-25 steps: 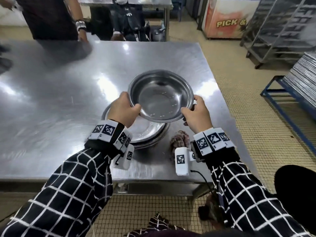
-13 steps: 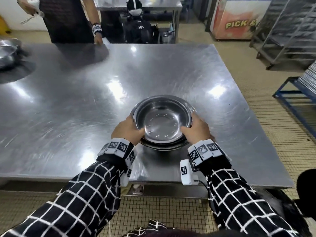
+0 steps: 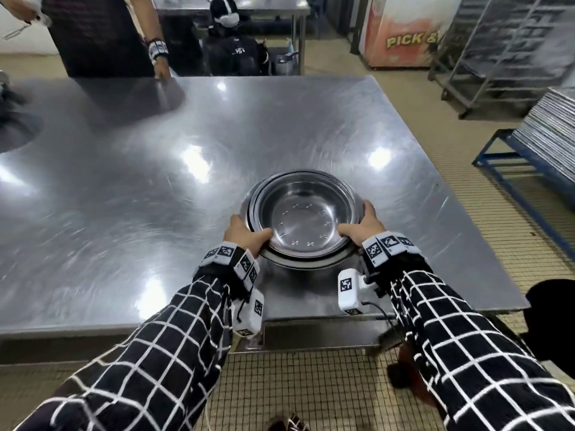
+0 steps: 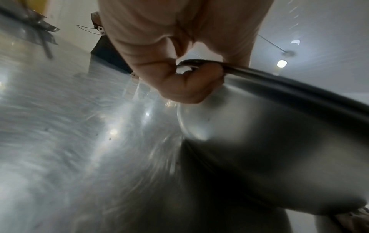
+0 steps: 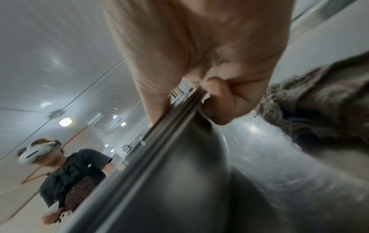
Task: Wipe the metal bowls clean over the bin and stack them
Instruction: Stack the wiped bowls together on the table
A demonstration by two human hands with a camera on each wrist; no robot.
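Observation:
A stack of metal bowls (image 3: 303, 217) stands on the steel table (image 3: 124, 197) near its front edge, the top bowl nested in the ones beneath. My left hand (image 3: 245, 236) grips the stack's left rim, thumb over the edge. My right hand (image 3: 364, 225) grips the right rim the same way. In the left wrist view my left hand (image 4: 179, 82) curls round the rim above the bowl wall (image 4: 259, 149). In the right wrist view my right hand (image 5: 199, 78) pinches several stacked rims (image 5: 159, 134). A brownish cloth (image 5: 319, 102) lies on the table just right of the stack.
A person (image 3: 102, 35) stands at the table's far side with one hand on it, and another person (image 3: 233, 51) sits behind. Metal racks (image 3: 504, 51) and a blue frame (image 3: 497, 150) stacked with trays stand on the right. A dark round object (image 3: 550, 321) sits by the table's front right corner.
One second ago both hands held the top bowl in the air above the stack. It came down into the stack, and both hands have stayed on the rims since.

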